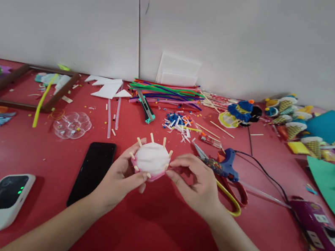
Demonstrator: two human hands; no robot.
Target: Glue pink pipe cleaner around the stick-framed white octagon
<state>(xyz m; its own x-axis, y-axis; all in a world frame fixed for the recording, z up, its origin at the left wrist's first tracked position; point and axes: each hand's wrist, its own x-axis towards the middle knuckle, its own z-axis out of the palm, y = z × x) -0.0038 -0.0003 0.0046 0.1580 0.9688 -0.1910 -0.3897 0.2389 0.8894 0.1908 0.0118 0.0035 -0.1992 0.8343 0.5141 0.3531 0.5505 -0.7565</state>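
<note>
A black phone [91, 175] lies just to the left of the left hand [124, 174], face up on the red table [60, 167]. That hand cups a white disc [152, 157] from the side and below, thumb pressed at the near rim and fingers curled under the left edge, so its grip is closed around the piece. The disc is held up between the two hands, its white face turned upward. Short pale sticks [164, 143] stand out at intervals all round it, so that part looks done to me. A pink band [154, 178] shows along the near and left edges, below the sticks; the far side is hidden, so I can't tell how much of the rim remains, though I'd judge the work only partway along. The right hand [195, 181] comes in from the right, wrist bent inward, thumb and forefinger nearly meeting at the disc's right edge. Whether they pinch a strand or only touch the rim, I can't make out. Scissors [232, 207] lie just right of that hand, with a blue glue gun [229, 163] a little beyond it.
</note>
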